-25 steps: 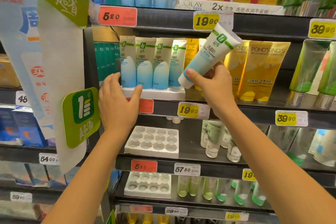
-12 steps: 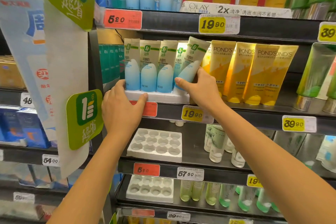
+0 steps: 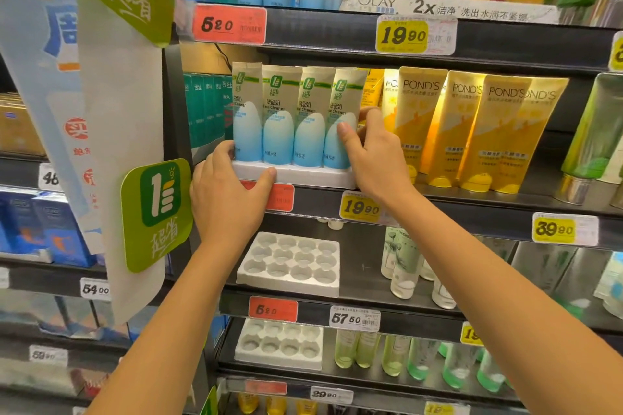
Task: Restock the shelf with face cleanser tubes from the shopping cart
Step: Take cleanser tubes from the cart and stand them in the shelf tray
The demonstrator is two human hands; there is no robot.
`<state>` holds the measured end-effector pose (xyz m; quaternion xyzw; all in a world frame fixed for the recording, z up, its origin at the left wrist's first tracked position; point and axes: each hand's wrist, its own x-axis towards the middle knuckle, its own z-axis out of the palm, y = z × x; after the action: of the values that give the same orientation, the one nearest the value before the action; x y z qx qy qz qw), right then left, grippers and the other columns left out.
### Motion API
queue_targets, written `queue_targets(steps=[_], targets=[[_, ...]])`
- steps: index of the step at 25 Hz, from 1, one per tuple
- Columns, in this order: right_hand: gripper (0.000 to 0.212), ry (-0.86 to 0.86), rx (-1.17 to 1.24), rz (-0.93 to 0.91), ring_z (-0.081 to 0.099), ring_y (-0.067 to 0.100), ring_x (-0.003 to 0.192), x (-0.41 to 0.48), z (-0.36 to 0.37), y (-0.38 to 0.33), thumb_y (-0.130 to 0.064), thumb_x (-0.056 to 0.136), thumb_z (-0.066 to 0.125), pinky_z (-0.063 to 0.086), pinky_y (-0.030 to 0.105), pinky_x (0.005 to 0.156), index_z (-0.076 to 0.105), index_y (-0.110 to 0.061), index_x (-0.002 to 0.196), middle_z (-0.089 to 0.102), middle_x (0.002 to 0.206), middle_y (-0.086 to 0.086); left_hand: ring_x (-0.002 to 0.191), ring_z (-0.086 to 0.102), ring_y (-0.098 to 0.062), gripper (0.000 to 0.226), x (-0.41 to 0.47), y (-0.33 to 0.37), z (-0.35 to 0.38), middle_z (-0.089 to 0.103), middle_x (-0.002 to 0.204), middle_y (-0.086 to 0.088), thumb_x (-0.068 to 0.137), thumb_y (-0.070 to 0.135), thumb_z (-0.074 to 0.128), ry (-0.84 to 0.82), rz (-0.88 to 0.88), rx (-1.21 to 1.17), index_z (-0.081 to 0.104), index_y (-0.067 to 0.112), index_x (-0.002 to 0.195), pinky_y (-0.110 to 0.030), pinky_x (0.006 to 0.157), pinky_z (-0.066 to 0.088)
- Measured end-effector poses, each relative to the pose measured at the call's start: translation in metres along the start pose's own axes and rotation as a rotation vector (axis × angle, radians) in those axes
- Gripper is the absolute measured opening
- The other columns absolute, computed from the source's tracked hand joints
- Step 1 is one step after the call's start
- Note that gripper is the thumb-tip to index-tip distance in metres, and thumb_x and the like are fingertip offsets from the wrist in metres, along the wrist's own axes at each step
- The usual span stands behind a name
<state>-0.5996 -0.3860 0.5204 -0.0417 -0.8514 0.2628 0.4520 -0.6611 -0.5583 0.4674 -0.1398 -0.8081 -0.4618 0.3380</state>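
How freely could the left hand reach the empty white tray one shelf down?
Probably yes: the left hand holds the upper tray, and the empty tray lies directly below, its front open.

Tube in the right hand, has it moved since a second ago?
Yes. The tube dropped left, from beside the upper yellow price tag into the row on the white tray.

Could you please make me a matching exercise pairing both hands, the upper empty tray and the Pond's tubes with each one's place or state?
1 left hand
2 right hand
3 upper empty tray
4 Pond's tubes

A yellow, right of both hands
B holds the filled tray at its front-left corner
C one shelf below the hands, holes bare
D pinches the rightmost blue tube

Pairs: 1-B, 2-D, 3-C, 4-A
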Motion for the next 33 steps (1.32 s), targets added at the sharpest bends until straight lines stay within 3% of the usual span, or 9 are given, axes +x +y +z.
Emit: queue_targets(steps=[5, 8, 10, 13, 16, 21, 25, 29, 33], targets=[[0.031, -0.048, 0.011, 0.011, 0.06, 0.015, 0.082, -0.003, -0.002, -0.001, -0.039, 0.098, 0.042, 0.057, 0.034, 0.071, 0.044, -0.014, 0.114, 0.06, 0.095, 0.002, 0.12, 0.045, -0.019, 0.055, -0.002, 0.001, -0.001, 0.053, 0.131, -0.002, 0.085, 0.04, 0.064, -0.021, -0.019, -0.056, 0.044, 0.019, 0.133, -0.032, 0.1, 0.039], [0.03, -0.049, 0.062, 0.054, 0.055, 0.006, 0.081, -0.015, -0.015, -0.003, -0.033, 0.098, 0.045, 0.049, 0.012, 0.068, 0.046, -0.013, 0.121, 0.06, 0.095, -0.001, 0.105, 0.05, -0.009, 0.029, -0.013, 0.004, -0.011, 0.057, 0.116, -0.001, 0.09, 0.022, 0.057, 0.111, -0.011, -0.399, 0.056, 0.018, 0.118, -0.009, 0.085, 0.044], [0.024, 0.05, 0.108, 0.041, 0.056, 0.005, 0.08, -0.04, -0.037, 0.001, -0.029, 0.097, 0.048, 0.046, 0.008, 0.066, 0.051, -0.016, 0.116, 0.06, 0.088, -0.005, 0.097, 0.054, -0.006, 0.02, -0.026, 0.006, -0.018, 0.059, 0.105, 0.004, 0.09, 0.016, 0.052, 0.115, 0.015, -0.623, 0.059, 0.02, 0.108, -0.01, 0.079, 0.046], [0.008, 0.169, 0.199, 0.202, 0.064, 0.011, 0.077, -0.12, -0.075, 0.018, -0.022, 0.094, 0.052, 0.051, 0.018, 0.069, 0.059, -0.025, 0.096, 0.066, 0.083, -0.005, 0.09, 0.06, -0.006, 0.017, -0.065, 0.004, -0.015, 0.064, 0.094, 0.009, 0.089, 0.013, 0.052, -0.148, 0.01, -0.829, 0.062, 0.025, 0.097, -0.018, 0.078, 0.048], [0.014, 0.286, 0.201, 0.527, 0.065, 0.009, 0.067, -0.234, -0.11, 0.03, -0.014, 0.095, 0.053, 0.051, 0.017, 0.062, 0.063, -0.023, 0.09, 0.069, 0.076, 0.001, 0.087, 0.064, -0.008, 0.021, -0.124, 0.005, -0.002, 0.068, 0.091, 0.006, 0.09, 0.009, 0.055, -0.485, -0.101, -0.916, 0.063, 0.028, 0.091, -0.016, 0.074, 0.05], [0.011, 0.554, 0.121, 0.946, 0.065, 0.01, 0.063, -0.413, -0.181, 0.011, -0.012, 0.092, 0.054, 0.051, 0.015, 0.056, 0.065, -0.015, 0.091, 0.072, 0.078, 0.005, 0.081, 0.064, -0.009, 0.01, -0.247, 0.023, 0.009, 0.07, 0.087, 0.001, 0.086, 0.014, 0.063, -0.994, -0.304, -0.857, 0.068, 0.022, 0.089, -0.009, 0.067, 0.048], [0.01, 0.732, 0.094, 1.107, 0.065, 0.013, 0.062, -0.509, -0.237, -0.012, -0.014, 0.089, 0.058, 0.051, 0.017, 0.055, 0.067, -0.015, 0.085, 0.072, 0.075, 0.008, 0.082, 0.066, -0.011, 0.01, -0.351, 0.058, 0.003, 0.071, 0.086, -0.003, 0.086, 0.014, 0.064, -1.331, -0.338, -0.823, 0.069, 0.022, 0.088, -0.009, 0.065, 0.048], [0.013, 0.788, 0.048, 1.164, 0.061, 0.012, 0.057, -0.575, -0.308, -0.02, -0.008, 0.088, 0.059, 0.048, 0.017, 0.051, 0.067, -0.016, 0.083, 0.07, 0.068, 0.005, 0.09, 0.065, -0.019, 0.015, -0.45, 0.124, -0.006, 0.071, 0.093, -0.007, 0.087, 0.003, 0.061, -1.494, -0.344, -0.85, 0.068, 0.017, 0.088, -0.026, 0.082, 0.049], [0.012, 0.717, 0.019, 1.196, 0.061, 0.013, 0.057, -0.616, -0.393, -0.016, -0.007, 0.09, 0.057, 0.046, 0.018, 0.051, 0.066, -0.013, 0.085, 0.07, 0.068, 0.004, 0.083, 0.064, -0.011, 0.016, -0.531, 0.201, -0.015, 0.07, 0.088, -0.003, 0.086, -0.001, 0.061, -1.517, -0.343, -0.905, 0.067, 0.014, 0.089, -0.019, 0.078, 0.05]])
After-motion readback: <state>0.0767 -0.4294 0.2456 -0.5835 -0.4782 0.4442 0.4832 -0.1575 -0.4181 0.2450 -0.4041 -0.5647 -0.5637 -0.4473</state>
